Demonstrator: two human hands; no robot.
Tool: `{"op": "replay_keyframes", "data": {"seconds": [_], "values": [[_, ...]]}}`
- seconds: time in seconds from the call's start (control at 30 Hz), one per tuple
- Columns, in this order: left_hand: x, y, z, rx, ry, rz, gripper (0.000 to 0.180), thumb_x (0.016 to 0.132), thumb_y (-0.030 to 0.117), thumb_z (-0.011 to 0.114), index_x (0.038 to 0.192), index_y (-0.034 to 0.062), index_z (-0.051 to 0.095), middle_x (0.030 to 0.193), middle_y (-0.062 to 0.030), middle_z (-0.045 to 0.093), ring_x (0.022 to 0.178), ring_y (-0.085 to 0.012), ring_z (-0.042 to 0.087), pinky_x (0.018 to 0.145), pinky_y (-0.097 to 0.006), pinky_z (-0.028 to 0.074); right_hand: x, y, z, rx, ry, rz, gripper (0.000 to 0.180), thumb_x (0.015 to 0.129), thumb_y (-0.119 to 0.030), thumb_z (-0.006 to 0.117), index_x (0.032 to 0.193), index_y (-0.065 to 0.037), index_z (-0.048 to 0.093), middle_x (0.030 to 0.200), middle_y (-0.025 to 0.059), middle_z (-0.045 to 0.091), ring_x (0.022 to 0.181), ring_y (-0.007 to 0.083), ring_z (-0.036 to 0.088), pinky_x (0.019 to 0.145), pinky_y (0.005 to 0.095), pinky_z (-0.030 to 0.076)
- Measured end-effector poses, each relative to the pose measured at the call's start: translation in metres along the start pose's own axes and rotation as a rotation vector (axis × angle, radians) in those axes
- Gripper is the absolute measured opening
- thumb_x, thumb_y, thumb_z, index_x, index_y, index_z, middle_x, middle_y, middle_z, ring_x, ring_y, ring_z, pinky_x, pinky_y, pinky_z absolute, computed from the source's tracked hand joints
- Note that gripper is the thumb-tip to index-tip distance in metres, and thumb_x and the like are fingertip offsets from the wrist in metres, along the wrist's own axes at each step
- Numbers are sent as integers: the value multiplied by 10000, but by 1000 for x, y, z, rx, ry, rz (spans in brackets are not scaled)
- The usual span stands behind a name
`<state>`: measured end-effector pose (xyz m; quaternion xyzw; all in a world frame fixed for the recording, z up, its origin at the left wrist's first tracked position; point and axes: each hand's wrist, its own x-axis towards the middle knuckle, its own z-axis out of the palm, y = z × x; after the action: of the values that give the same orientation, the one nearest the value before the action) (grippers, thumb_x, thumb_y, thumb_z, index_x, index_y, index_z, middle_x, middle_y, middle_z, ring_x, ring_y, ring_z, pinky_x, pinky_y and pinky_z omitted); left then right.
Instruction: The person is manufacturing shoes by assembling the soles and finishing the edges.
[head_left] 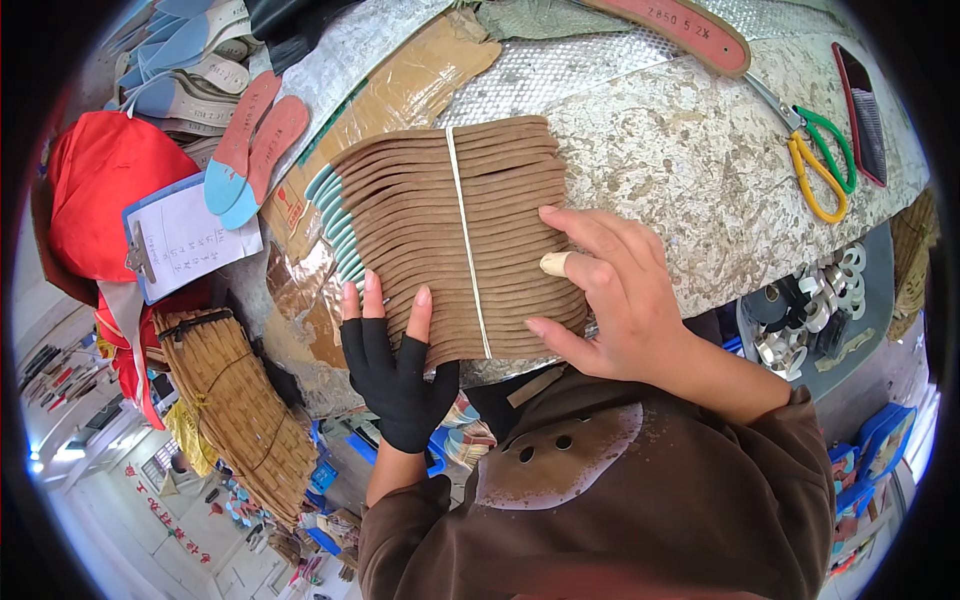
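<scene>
A thick bundle of brown insoles (400, 220) lies on the table in front of me, with pale blue edges showing on its left side. One white band (463, 215) runs across the whole bundle. My left hand (395, 365), in a black fingerless glove, rests its outstretched fingertips on the near left corner. Over the right end, my right hand (620, 305) has its fingers spread, with the tips touching the insoles. A pale wrap (554, 264) covers one of its fingertips. Neither hand is closed around anything.
Two pink and blue insoles (262, 150) lie beside a clipboard (190, 235) at left. Scissors with green and yellow handles (815, 165), a phone-like dark object (860, 112) and a red insole-shaped piece (690, 32) sit far right. A grey bin (868, 300) holds tape rolls.
</scene>
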<state>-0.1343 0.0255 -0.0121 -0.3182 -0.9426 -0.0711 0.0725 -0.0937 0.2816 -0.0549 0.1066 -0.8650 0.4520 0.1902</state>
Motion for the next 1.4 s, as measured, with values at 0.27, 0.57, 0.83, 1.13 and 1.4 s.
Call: {"op": "replay_keyframes", "data": {"seconds": [0.27, 0.57, 0.83, 1.13, 1.4], "values": [[0, 1, 1, 2, 7, 1, 664, 679, 228, 716, 1336, 162, 645, 1503, -268, 442, 1361, -513, 422, 1098, -576, 377, 5, -3, -3, -88, -29, 20, 442, 819, -341, 756, 1115, -63, 580, 1307, 182, 576, 1294, 364, 540, 1059, 476, 384], [0, 0, 2, 5, 0, -6, 658, 680, 234, 719, 1331, 163, 649, 1502, -265, 444, 1361, -512, 422, 1096, -575, 378, 10, 3, -1, -6, 14, 27, 548, 781, -343, 790, 1161, -42, 536, 1389, 249, 482, 1187, 394, 546, 990, 487, 395], [0, 2, -1, -5, -14, -21, 672, 667, 210, 727, 1333, 165, 648, 1503, -267, 442, 1359, -510, 425, 1093, -573, 377, 14, 5, -3, -19, -10, 17, 517, 786, -344, 779, 1130, -41, 541, 1388, 244, 493, 1201, 390, 540, 986, 477, 391], [2, 2, -3, -15, -33, -26, 684, 660, 221, 733, 1336, 166, 649, 1507, -270, 436, 1354, -514, 425, 1091, -574, 376, 31, 8, -4, -92, -1, -2, 517, 768, -331, 791, 1104, -28, 543, 1259, 212, 562, 1191, 355, 568, 1024, 477, 398], [2, 2, -4, 1, -38, -10, 639, 701, 201, 714, 1327, 108, 627, 1505, -270, 441, 1379, -503, 410, 1119, -562, 362, 33, 10, 3, -99, -3, -3, 534, 759, -319, 798, 1114, -29, 526, 1255, 219, 551, 1165, 361, 569, 1006, 472, 405]]}}
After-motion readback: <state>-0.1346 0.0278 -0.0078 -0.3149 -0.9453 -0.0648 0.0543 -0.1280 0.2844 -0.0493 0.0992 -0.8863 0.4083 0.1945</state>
